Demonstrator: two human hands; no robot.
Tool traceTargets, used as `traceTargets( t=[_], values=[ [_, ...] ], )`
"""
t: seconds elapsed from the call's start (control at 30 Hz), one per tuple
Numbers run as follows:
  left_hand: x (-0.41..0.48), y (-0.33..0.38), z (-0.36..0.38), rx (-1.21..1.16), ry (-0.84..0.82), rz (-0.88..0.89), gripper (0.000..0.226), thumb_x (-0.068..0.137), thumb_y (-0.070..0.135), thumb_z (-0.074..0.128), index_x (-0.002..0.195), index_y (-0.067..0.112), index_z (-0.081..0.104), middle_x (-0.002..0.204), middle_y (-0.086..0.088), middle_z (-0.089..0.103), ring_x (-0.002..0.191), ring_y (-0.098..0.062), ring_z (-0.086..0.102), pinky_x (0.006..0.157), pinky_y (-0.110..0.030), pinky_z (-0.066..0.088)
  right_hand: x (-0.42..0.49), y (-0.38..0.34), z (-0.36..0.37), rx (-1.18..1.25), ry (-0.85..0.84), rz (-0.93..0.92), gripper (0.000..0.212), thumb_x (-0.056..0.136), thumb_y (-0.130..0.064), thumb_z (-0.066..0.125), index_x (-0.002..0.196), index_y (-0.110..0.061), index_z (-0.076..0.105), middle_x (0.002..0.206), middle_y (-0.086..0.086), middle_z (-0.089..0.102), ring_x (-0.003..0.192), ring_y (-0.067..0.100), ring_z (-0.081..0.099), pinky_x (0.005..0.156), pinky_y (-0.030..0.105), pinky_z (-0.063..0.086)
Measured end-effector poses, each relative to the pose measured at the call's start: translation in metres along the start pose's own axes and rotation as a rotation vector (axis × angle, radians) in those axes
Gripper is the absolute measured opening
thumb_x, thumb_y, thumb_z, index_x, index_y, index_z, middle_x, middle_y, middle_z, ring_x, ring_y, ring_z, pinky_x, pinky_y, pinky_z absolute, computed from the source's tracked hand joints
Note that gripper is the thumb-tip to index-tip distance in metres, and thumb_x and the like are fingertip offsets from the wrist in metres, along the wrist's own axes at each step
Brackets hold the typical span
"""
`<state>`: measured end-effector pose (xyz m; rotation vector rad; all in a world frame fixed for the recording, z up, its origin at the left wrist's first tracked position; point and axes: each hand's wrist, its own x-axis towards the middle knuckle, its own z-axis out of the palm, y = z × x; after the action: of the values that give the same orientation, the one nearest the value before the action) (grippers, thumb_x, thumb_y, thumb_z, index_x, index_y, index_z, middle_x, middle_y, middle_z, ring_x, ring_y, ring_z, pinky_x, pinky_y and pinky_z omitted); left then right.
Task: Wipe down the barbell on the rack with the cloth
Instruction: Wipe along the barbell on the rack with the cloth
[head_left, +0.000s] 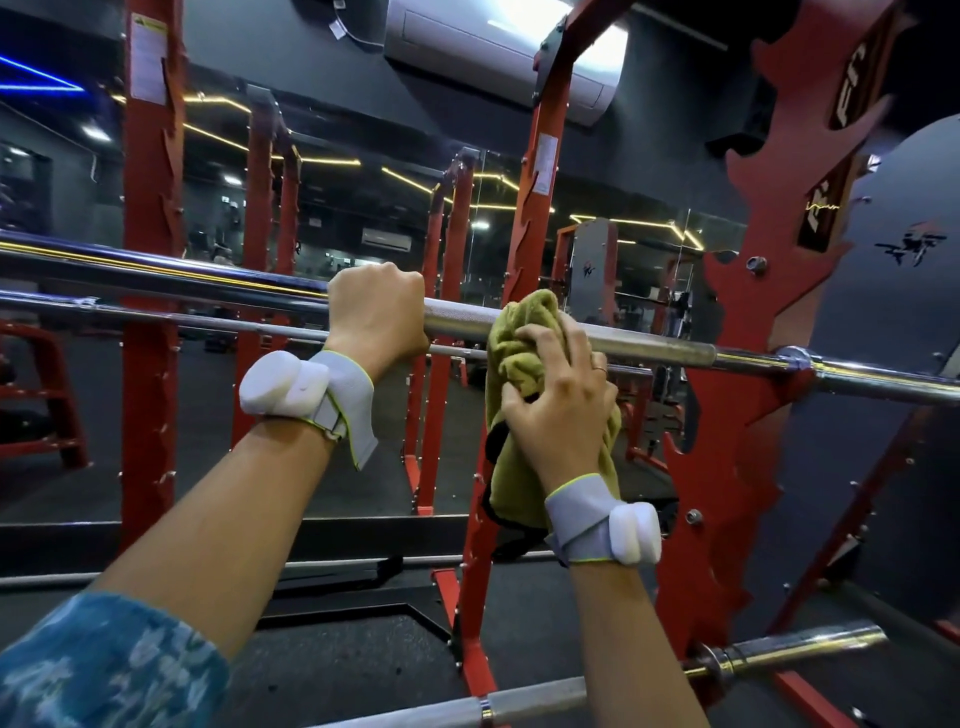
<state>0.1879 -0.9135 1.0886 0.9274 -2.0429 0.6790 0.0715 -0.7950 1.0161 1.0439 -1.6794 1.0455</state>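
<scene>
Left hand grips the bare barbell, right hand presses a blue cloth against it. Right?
Wrong on colour: the cloth is olive green, not blue, per the head view. The rest stands: left hand grips the bare barbell, right hand presses the cloth against it.

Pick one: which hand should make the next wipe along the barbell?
Right. The right hand grips the green cloth, which is draped over the barbell, so it can likely just slide along. The left hand is bare and wrapped round the bar beside it, better suited to steadying.
</scene>
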Motion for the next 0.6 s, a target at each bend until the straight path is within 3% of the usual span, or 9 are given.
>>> traceTargets(
  t=[0.23, 0.47, 0.6],
  values=[
    [-0.001, -0.001, 0.006, -0.016, 0.019, 0.008, 0.027, 0.073, 0.029, 0.065, 0.096, 0.014, 0.068, 0.088, -0.010, 0.066, 0.084, -0.032, 0.062, 0.063, -0.030, 0.036, 0.011, 0.018, -0.012, -0.030, 0.009, 0.252, 0.043, 0.074, -0.023, 0.062, 0.116, -0.025, 0.058, 0.140, -0.003, 0.043, 0.111, 0.035, 0.047, 0.088, 0.047, 0.036],
    [-0.005, 0.000, 0.005, -0.097, 0.052, 0.092, 0.039, 0.072, 0.044, 0.065, 0.096, 0.013, 0.063, 0.088, -0.010, 0.064, 0.084, -0.030, 0.060, 0.068, -0.032, 0.039, 0.005, 0.003, -0.005, -0.039, -0.024, -0.027, 0.051, 0.064, -0.032, 0.054, 0.113, -0.022, 0.064, 0.137, 0.004, 0.050, 0.105, 0.039, 0.051, 0.079, 0.047, 0.040],
    [-0.008, 0.011, 0.005, -0.116, 0.085, 0.178, 0.035, 0.076, 0.037, 0.062, 0.098, 0.010, 0.056, 0.092, -0.010, 0.063, 0.086, -0.031, 0.059, 0.071, -0.033, 0.040, -0.001, 0.019, -0.008, -0.012, -0.028, 0.069, 0.046, 0.067, -0.032, 0.055, 0.111, -0.024, 0.064, 0.134, 0.002, 0.051, 0.103, 0.037, 0.051, 0.081, 0.047, 0.040]
  ],
)
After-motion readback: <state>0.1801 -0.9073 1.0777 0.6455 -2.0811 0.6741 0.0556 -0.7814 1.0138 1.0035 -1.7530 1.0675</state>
